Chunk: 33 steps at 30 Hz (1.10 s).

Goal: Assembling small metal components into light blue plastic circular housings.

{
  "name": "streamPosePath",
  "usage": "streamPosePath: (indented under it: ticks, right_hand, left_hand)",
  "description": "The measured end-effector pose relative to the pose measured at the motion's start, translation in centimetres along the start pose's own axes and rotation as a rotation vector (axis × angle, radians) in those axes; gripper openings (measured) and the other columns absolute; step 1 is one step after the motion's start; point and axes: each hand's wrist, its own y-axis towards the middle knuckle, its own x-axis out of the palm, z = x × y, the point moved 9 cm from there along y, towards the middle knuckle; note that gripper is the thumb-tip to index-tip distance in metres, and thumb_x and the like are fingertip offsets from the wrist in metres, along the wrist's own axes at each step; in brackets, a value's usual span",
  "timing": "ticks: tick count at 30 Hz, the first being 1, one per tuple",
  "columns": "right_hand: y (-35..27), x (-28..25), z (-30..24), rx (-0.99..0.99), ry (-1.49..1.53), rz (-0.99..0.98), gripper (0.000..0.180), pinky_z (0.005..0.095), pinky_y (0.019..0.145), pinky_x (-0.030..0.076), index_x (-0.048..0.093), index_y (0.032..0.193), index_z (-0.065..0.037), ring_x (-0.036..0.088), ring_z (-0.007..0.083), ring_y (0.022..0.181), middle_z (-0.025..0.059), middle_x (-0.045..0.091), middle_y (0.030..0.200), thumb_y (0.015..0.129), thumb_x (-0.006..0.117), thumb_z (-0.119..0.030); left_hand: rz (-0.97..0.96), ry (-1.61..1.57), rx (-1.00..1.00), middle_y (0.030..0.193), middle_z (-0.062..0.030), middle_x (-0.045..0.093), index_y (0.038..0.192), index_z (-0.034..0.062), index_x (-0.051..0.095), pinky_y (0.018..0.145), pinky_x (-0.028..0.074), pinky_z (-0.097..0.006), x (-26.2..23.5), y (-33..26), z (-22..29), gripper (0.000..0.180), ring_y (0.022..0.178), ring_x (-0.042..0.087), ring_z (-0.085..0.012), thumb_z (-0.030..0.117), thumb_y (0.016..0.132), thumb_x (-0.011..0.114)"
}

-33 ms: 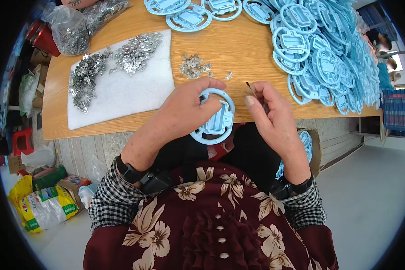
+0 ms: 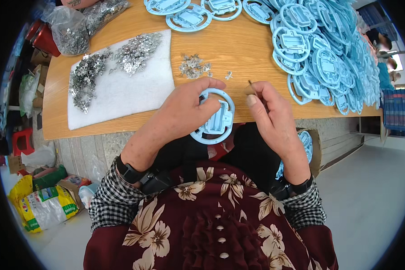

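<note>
Overhanging the wooden table (image 2: pixel 245 47) at its six-o'clock edge, the light-blue plastic frame (image 2: pixel 219 122) should feel light, stiff, smooth — grip its outer ring (image 2: pixel 211 141). The left hand (image 2: pixel 184 105) pinches it from ten o'clock; at three o'clock, the right hand (image 2: pixel 274 111) pinches a slim dark-tipped piece (image 2: pixel 250 84).

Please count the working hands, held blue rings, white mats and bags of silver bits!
Left bare hand, right bare hand: 2
Held pale blue round plastic frame: 1
White rectangular mat: 1
Clear plastic bags of silver metal pieces: 2
Total: 6
</note>
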Motion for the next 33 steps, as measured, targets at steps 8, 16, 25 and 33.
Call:
streamPosePath:
  ticks: [8,16,25,33]
  right_hand:
    - [-1.1,0.8,-1.7,-0.07,-0.266,-0.037,0.016,0.0459,0.064,0.052,0.067,0.112,-0.011,0.065,0.0383,0.075,0.0136,0.067,0.083,0.098,0.06,-0.016]
    - [-1.3,1.4,-3.5,-0.307,-0.432,-0.05,0.029,0.0419,0.058,0.052,0.069,0.114,-0.017,0.067,0.0297,0.07,0.0071,0.068,0.079,0.087,0.065,-0.01]
    - [-1.1,1.9,-5.4,-0.349,-0.661,-0.136,0.03,0.0406,0.054,0.05,0.069,0.11,-0.016,0.067,0.0278,0.067,0.0052,0.066,0.076,0.081,0.066,-0.009]
    - [-0.8,1.8,-4.7,-0.354,-0.537,-0.146,0.031,0.0411,0.057,0.052,0.069,0.11,-0.015,0.068,0.0302,0.071,0.0075,0.068,0.08,0.08,0.067,-0.009]
  left_hand:
    - [0.049,-0.009,0.081,0.101,-0.0052,0.07,0.127,-0.0014,0.064,0.078,0.053,-0.025,-0.6,0.1,-0.3,0.037,0.088,0.064,-0.0083,0.012,0.099,0.043]
    - [0.127,0.083,0.121,0.091,-0.0042,0.069,0.124,-0.0012,0.066,0.072,0.051,-0.026,-0.8,0.2,0.0,0.038,0.079,0.061,-0.0098,0.012,0.098,0.042]
    - [0.12,0.164,0.115,0.084,-0.0036,0.067,0.122,-0.0007,0.068,0.07,0.05,-0.027,-0.8,0.2,0.1,0.037,0.076,0.06,-0.0098,0.012,0.098,0.042]
    - [0.128,0.098,0.085,0.082,-0.0033,0.067,0.12,-0.0014,0.068,0.069,0.05,-0.027,-0.9,0.4,-0.3,0.037,0.074,0.06,-0.0091,0.012,0.097,0.042]
